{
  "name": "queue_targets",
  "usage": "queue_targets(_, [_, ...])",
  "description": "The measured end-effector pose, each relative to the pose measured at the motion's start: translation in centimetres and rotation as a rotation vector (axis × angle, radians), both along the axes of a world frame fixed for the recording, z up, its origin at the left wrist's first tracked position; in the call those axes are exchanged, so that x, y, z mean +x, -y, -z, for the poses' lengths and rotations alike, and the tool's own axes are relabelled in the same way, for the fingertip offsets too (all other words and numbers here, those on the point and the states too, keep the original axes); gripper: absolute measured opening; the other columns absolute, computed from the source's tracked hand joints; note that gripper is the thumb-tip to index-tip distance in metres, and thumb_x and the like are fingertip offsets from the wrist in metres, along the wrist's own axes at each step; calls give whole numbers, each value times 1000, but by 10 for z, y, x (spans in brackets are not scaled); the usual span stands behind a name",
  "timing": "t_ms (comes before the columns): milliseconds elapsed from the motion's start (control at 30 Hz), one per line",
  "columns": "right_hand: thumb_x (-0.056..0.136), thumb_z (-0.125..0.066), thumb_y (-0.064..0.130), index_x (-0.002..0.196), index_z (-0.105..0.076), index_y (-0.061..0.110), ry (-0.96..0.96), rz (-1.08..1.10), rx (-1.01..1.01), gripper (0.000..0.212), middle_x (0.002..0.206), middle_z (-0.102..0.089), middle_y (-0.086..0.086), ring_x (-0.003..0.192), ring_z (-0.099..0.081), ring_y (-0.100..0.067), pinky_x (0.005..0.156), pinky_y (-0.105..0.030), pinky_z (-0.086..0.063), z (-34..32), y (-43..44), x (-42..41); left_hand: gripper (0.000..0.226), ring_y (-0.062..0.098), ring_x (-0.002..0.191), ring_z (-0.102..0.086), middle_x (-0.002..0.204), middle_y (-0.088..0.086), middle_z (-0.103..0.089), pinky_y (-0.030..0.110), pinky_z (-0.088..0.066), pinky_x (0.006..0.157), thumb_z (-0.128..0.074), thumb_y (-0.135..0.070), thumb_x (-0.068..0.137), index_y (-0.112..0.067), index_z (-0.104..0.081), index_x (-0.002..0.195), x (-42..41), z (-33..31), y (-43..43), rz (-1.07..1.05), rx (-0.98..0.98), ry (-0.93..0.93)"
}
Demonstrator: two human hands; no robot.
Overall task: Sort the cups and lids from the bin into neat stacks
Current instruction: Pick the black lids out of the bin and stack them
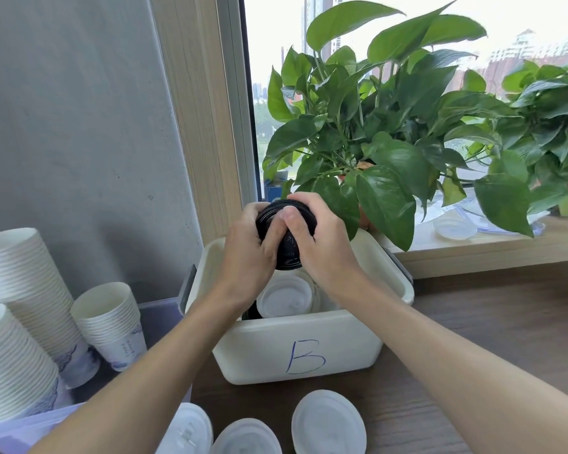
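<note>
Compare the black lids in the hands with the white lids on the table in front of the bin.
The black lids are dark; the white lids are pale. The black lids are gripped above the bin by the left hand and right hand; the white lids rest on the table. Both are round.

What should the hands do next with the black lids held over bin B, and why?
Probably bring the black lids down onto the table beside the white lid stacks. Left hand and right hand both grip them above the bin, the white stacks stand in front of it, and more white lids lie inside.
</note>
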State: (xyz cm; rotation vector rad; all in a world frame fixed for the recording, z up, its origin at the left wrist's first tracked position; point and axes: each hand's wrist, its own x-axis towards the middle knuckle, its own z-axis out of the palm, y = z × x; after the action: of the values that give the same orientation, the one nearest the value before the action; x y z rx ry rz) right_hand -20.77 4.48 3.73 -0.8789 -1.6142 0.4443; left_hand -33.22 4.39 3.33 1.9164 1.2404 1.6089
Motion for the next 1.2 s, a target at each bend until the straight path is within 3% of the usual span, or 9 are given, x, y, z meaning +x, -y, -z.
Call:
queue_targets(200, [95,-52,24,107,-58,13,-32,-21,15,17,90,-61,13,84,-56,1,74,-7,-41,0,-1,1,24,-2,82,-62,88,-12,-64,11,-46,68,-55,-35,99,-13,-59,109,1,-1,2,2,27,-18])
queue_targets(367, [96,-46,28,113,-56,12,-123,49,84,25,98,-61,13,94,-57,0,83,-14,-43,-1,-4,3,38,7,100,-66,111,2,-70,17,-52,81,-52,-39,101,-11,-59,125,3,-4,3,139,-63,81])
queue_targets(467, [95,-49,32,113,-55,15,-154,37,44,26,99,-62,13,93,-58,0,83,-15,-44,-1,-4,6,44,18,98,-68,104,10,-70,32,-56,83,-54,-48,97,-8,-63,115,2,0,0,173,-90,56])
queue_targets(600, [80,-65,40,112,-57,15,-154,-27,-22,41,98,-65,6,92,-62,-2,81,-16,-48,-2,2,4,31,-1,98,-62,107,-7,-65,18,-49,82,-58,-37,97,-16,-55,119,1,2,1,102,-50,-33])
queue_targets(733, [74,-59,55,113,-65,18,-80,49,11,54,105,-64,6,98,-61,-2,86,-16,-47,-3,2,3,49,19,115,-58,122,0,-62,40,-49,99,-50,-45,92,-17,-50,131,2,4,6,114,50,-117])
queue_targets(900, [75,-60,51,93,-70,17,-61,138,99,40,90,-63,2,83,-61,-6,75,-17,-48,-5,2,6,29,9,97,-65,104,-9,-67,34,-54,85,-58,-32,94,-16,-55,118,2,3,8,172,87,-137])
queue_targets(1200, [71,-60,53,80,-64,11,-90,168,45,43,77,-65,-1,73,-63,-14,66,-31,-52,-5,2,5,20,11,89,-65,95,-8,-66,29,-51,79,-59,-26,96,-11,-60,111,2,2,8,214,70,-126])
